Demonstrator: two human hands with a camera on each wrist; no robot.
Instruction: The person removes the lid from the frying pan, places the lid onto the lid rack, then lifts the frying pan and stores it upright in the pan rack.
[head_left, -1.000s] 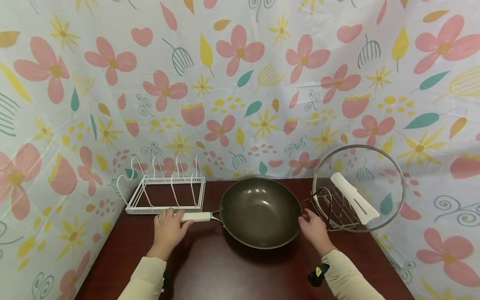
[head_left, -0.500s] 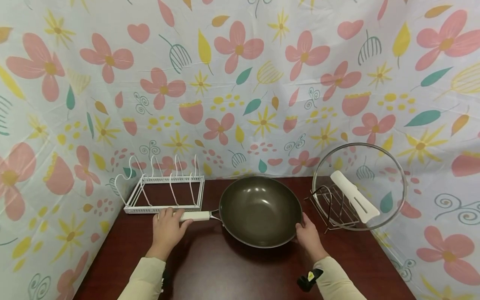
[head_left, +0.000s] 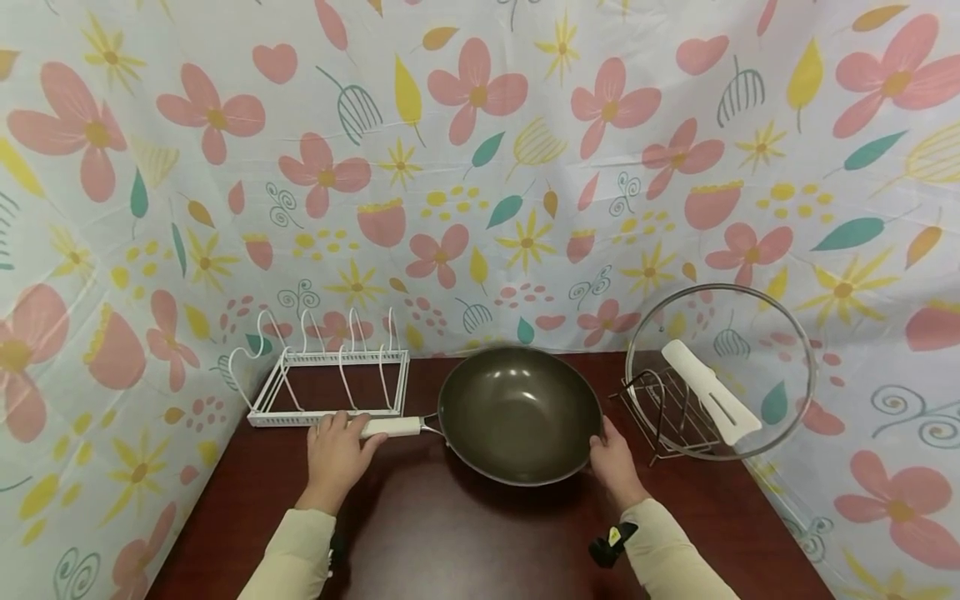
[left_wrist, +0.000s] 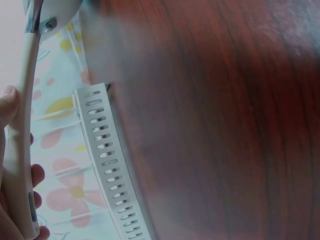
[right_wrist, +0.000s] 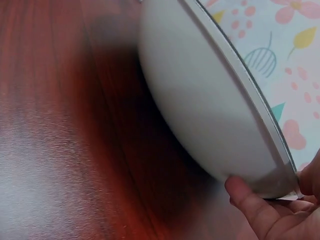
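A dark-coated wok (head_left: 521, 417) sits mid-table in the head view, its cream handle (head_left: 393, 427) pointing left. My left hand (head_left: 335, 454) grips that handle; in the left wrist view the thumb lies along one side of the handle (left_wrist: 22, 115) and fingertips show on the other. My right hand (head_left: 617, 467) pinches the wok's right rim, thumb at the edge. From the right wrist, the wok's pale outer side (right_wrist: 200, 95) stands over the table with shadow beneath, and fingers (right_wrist: 250, 200) reach under the rim.
Behind my left hand stands a white wire rack (head_left: 330, 417) with upright loops. On the right, a glass lid (head_left: 810, 367) with a cream handle (head_left: 708, 392) leans in a small metal rack (head_left: 660, 417). A flowered curtain (head_left: 480, 183) closes off the table's back and sides.
My right hand has shifted left and closed on the wok's rim. The wok's near edge has moved slightly up in the view. My left hand keeps its hold on the handle.
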